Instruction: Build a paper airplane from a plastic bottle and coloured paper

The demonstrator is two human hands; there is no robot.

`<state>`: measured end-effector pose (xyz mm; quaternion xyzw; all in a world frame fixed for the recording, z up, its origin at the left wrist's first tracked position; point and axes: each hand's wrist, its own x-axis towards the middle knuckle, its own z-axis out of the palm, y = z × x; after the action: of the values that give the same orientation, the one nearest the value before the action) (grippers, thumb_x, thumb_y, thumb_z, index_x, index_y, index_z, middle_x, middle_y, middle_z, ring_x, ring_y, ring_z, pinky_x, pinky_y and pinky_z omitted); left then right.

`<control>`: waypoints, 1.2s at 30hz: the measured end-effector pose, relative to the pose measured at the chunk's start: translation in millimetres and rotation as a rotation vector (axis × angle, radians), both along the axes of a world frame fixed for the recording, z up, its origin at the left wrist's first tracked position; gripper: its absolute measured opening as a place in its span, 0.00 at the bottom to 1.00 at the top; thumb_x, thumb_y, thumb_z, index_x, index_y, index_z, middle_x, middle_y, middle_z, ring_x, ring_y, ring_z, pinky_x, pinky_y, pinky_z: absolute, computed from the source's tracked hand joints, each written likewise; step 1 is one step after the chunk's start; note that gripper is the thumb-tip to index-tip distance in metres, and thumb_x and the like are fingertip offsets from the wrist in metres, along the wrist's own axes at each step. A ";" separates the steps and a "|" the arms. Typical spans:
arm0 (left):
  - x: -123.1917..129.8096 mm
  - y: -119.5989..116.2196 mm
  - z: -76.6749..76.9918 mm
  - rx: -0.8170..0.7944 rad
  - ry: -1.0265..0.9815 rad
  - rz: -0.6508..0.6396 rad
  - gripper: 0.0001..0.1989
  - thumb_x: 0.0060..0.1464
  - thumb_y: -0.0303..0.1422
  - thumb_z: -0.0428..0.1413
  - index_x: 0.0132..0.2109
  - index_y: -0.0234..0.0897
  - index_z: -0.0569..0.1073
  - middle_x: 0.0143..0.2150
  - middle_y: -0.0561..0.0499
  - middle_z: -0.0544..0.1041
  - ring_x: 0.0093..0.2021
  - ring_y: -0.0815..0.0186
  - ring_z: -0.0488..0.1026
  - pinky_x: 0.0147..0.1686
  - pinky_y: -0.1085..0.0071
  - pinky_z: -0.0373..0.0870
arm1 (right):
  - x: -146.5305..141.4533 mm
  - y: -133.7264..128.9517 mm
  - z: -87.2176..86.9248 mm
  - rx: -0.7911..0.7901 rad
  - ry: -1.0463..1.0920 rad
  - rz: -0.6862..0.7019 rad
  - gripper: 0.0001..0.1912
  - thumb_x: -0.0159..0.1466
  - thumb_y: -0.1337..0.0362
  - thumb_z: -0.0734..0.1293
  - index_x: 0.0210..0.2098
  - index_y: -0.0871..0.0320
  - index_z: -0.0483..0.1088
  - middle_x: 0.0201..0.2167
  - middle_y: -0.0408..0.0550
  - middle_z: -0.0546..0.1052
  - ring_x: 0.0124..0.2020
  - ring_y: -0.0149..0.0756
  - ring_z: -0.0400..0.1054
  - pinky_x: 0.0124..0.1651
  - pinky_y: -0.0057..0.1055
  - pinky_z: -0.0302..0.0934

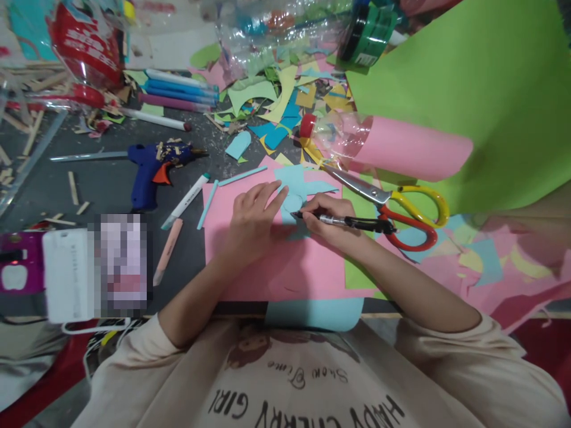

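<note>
My right hand (328, 217) grips a black pen (357, 223), its tip resting at the edge of a small round outline on a light blue paper piece (292, 178). Fingers apart, my left hand (256, 217) lies flat with its fingertips at the left side of that blue piece. Beneath both hands is a pink paper sheet (263, 279). Two thin light blue paper strips (243, 176) lie near its upper left corner. Just right of the pen are scissors (379, 199) with one yellow and one red handle.
A blue glue gun (149, 166), a white marker (185, 201) and a peach marker (168, 249) lie to the left. Plastic bottles (285, 30) and paper scraps (276, 113) fill the back. A large green sheet (482, 77) covers the right, beside a pink-wrapped bottle (414, 145).
</note>
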<state>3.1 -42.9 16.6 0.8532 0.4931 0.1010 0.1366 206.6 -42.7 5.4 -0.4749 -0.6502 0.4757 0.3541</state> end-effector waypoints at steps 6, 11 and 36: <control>-1.7 0.6 0.0 -0.027 -0.005 -0.026 0.39 0.52 0.46 0.64 0.67 0.35 0.66 0.67 0.34 0.69 0.64 0.43 0.66 0.59 0.52 0.63 | -4.8 0.0 6.6 -0.019 -0.044 -0.024 0.07 0.60 0.64 0.66 0.26 0.55 0.70 0.21 0.41 0.72 0.23 0.29 0.62 0.27 0.28 0.54; -2.7 0.2 -1.2 -0.045 -0.017 -0.025 0.38 0.53 0.45 0.63 0.68 0.36 0.65 0.67 0.34 0.68 0.66 0.42 0.64 0.60 0.50 0.61 | -10.1 -0.5 14.6 -0.070 -0.045 -0.028 0.07 0.58 0.65 0.65 0.23 0.55 0.68 0.21 0.42 0.72 0.23 0.30 0.61 0.28 0.29 0.54; -6.6 0.4 -2.4 0.007 0.029 -0.103 0.42 0.53 0.48 0.63 0.69 0.32 0.62 0.68 0.29 0.66 0.67 0.40 0.63 0.60 0.51 0.61 | -4.5 2.9 12.2 -0.070 0.036 0.092 0.07 0.57 0.65 0.65 0.23 0.56 0.67 0.21 0.42 0.73 0.24 0.30 0.65 0.29 0.28 0.56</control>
<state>-3.5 -42.5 14.3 0.8794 0.4500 0.0830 0.1315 202.1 -39.8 17.6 -0.4480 -0.6478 0.5223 0.3268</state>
